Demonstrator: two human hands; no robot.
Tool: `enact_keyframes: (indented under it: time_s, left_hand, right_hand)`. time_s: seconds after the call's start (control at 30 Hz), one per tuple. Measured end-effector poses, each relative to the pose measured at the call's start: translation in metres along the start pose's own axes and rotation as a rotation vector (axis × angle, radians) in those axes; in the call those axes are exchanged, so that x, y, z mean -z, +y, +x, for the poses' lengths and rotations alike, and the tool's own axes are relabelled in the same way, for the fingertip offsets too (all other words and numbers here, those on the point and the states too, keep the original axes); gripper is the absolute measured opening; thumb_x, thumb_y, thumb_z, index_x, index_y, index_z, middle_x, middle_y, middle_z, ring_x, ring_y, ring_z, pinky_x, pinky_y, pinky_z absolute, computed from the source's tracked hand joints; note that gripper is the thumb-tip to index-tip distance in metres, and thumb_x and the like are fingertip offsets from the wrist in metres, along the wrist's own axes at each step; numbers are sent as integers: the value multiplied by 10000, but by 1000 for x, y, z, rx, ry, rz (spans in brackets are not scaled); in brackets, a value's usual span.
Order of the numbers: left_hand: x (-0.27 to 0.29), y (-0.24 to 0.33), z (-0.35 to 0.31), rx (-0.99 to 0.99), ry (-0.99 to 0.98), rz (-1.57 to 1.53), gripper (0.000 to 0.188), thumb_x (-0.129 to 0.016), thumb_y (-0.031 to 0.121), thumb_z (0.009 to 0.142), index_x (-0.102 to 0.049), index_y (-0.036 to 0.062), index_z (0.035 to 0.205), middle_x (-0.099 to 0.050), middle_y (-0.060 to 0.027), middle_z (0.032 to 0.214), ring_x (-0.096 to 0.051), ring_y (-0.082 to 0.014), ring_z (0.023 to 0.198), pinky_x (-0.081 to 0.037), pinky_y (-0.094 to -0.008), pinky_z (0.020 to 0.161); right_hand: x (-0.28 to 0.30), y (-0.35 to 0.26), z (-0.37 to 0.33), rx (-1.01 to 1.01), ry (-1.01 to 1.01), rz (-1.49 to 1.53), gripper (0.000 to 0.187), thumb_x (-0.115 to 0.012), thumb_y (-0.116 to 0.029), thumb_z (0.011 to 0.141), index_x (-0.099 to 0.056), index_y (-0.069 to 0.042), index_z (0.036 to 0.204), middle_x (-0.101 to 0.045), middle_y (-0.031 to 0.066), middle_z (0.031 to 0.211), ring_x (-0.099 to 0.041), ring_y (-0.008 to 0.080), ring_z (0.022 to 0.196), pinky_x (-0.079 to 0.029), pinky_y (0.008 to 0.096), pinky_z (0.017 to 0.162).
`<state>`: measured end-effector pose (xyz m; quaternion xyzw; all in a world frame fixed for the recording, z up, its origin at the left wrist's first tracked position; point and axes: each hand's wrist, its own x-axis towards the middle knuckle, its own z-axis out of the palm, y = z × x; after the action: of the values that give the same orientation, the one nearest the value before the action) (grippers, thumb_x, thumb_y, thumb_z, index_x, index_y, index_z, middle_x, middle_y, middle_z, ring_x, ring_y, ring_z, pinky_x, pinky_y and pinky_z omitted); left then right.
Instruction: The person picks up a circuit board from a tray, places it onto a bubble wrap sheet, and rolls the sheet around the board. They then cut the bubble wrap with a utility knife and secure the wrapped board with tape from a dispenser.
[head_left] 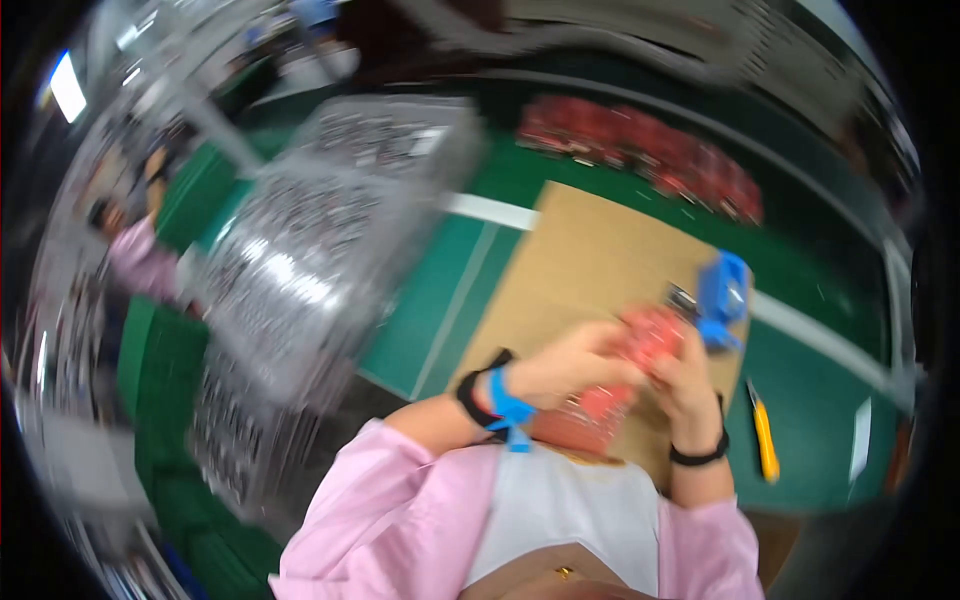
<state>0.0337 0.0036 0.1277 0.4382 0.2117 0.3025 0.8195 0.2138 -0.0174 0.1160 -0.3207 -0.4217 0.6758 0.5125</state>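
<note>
Over the brown board (570, 250), my left hand (570, 365) and my right hand (688, 378) come together, with fingers closed round a small red piece (652, 332). Motion blurs it, so its kind does not show. Close below my hands, near my body, lie more red pieces (580, 428), partly covered by the left hand and wrist. A black band and a blue strap circle my left wrist; a black band is on my right. Beyond the right hand stands a blue holder (722, 295), perhaps a tape dispenser, beside a small dark metallic item (682, 300).
A yellow utility knife (764, 435) lies on the green mat at the right, near a white strip (860, 440). Red pieces (640, 145) form a row at the back. Stacked clear trays of small parts (310, 250) stand left. Another person in pink (145, 260) is farther left.
</note>
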Motion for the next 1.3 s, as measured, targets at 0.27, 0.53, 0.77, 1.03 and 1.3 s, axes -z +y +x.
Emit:
enact_keyframes:
  time_s: [0.27,0.53,0.77,1.03,1.3]
  left_hand:
    - [-3,-7,-40,96,-164,-265,314,-677,228,885,-592,-19,1058,-670,-87,863,-652,-132,702,-520,-229,645]
    - [-6,-23,-30,50,-201,-207,322,-677,220,888,-573,-21,1074,-646,-74,892,-652,-136,788,-518,-244,715]
    - [-15,-10,-32,17,-190,-269,288,-668,198,888,-575,-22,1048,-644,-79,886,-645,-140,782,-524,-258,693]
    - [-14,-60,23,117,-91,-413,265,-648,202,895,-579,-11,1036,-627,-85,900,-631,-176,774,-529,-287,683]
    - [-27,-106,77,250,-86,-557,234,-625,203,904,-581,42,1068,-621,-87,938,-634,-199,755,-547,-315,656]
  right_hand:
    - [-28,29,-13,200,-24,-42,665,-844,-478,643,-567,10,1000,-547,133,1044,-544,192,948,-466,300,812]
    - [-6,21,-33,226,115,-148,670,-847,-482,644,-555,6,999,-542,123,1037,-540,189,945,-459,302,797]
    - [-10,6,-35,265,90,-322,651,-726,-478,788,-516,21,1149,-524,128,1131,-518,199,1038,-421,287,861]
    - [122,-6,-86,440,791,-1076,408,-476,-289,999,-481,0,1287,-546,104,1215,-521,179,1096,-382,323,945]
    - [125,-6,-69,-26,665,-739,354,-521,-358,975,-624,-40,1092,-630,34,1054,-555,107,952,-387,242,769]
